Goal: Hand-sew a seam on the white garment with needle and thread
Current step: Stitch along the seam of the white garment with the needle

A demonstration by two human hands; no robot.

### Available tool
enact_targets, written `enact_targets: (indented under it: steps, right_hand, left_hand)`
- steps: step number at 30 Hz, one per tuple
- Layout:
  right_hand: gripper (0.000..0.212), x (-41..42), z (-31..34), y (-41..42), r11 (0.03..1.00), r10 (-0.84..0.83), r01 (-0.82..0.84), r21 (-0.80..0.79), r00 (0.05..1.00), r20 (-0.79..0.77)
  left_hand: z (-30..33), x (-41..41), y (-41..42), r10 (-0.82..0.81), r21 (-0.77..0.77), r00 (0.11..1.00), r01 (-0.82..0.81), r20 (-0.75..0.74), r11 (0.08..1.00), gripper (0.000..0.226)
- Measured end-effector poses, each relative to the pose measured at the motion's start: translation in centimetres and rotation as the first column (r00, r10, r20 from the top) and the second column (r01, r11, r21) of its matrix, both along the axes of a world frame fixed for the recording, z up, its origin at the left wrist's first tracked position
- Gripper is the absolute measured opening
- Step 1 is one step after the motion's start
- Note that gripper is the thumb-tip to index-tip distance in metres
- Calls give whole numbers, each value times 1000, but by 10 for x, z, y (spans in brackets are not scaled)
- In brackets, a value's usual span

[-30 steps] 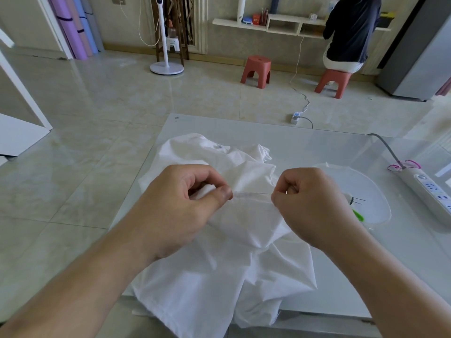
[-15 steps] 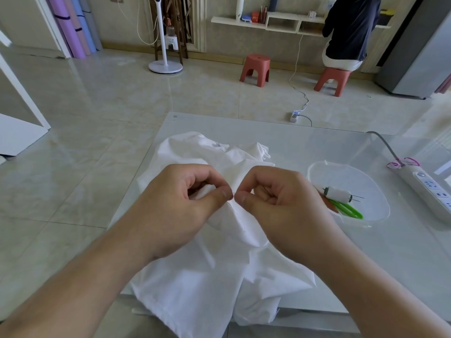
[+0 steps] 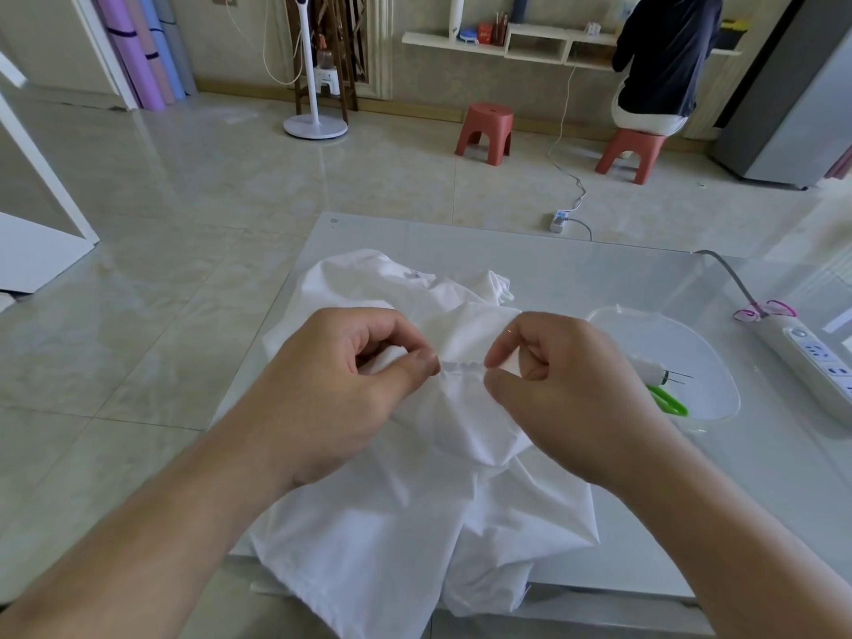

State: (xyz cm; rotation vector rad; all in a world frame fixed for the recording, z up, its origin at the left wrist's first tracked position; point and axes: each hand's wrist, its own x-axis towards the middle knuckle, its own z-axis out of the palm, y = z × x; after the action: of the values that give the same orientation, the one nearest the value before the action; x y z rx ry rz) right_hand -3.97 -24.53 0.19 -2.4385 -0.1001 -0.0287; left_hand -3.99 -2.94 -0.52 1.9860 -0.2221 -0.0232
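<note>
The white garment (image 3: 415, 514) lies crumpled on a glass table (image 3: 599, 269), its lower part hanging over the near edge. My left hand (image 3: 350, 385) pinches a fold of the cloth between thumb and forefinger. My right hand (image 3: 562, 389) pinches the same fold a little to the right. A short gathered stretch of seam (image 3: 462, 367) shows taut between the two pinches. No needle or thread can be made out in either hand.
A clear plastic bowl (image 3: 719, 389) right of the hands holds a white thread spool (image 3: 650, 368) with needles and green scissors (image 3: 668, 401). A power strip (image 3: 811, 357) lies at the table's right. A person sits on a red stool (image 3: 629, 152) far behind; another red stool (image 3: 486, 131) stands nearby.
My right hand came in against the left hand half a second ago and has now drawn back rightward, stretching a short length of the fold between them. The left hand stayed put.
</note>
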Motion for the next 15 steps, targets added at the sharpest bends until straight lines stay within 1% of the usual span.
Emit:
enact_targets:
  steps: [3,5,7,9,13,15]
  right_hand:
    - [13,-8,4,8,974,134,-132,186,991,2]
    - [9,-10,4,15,966,165,-168,194,986,32]
    - [17,-10,0,18,971,155,-164,172,986,65]
    - [23,-9,-2,19,973,125,-138,186,989,78]
    - [26,-7,-2,16,969,63,-85,234,993,100]
    - [27,-6,-1,15,972,40,-62,228,994,102]
  left_hand:
    - [0,0,0,-14,5,1000,14,-21,1000,14]
    - [-1,0,-1,-30,4,999,30,-26,1000,14]
    - [-3,0,-1,-35,6,999,35,-22,999,13]
    - [-3,0,-1,-34,9,999,35,-25,999,13]
    - [-1,0,-1,-23,19,1000,24,-18,1000,13]
    - [-1,0,0,-15,4,1000,15,-16,1000,14]
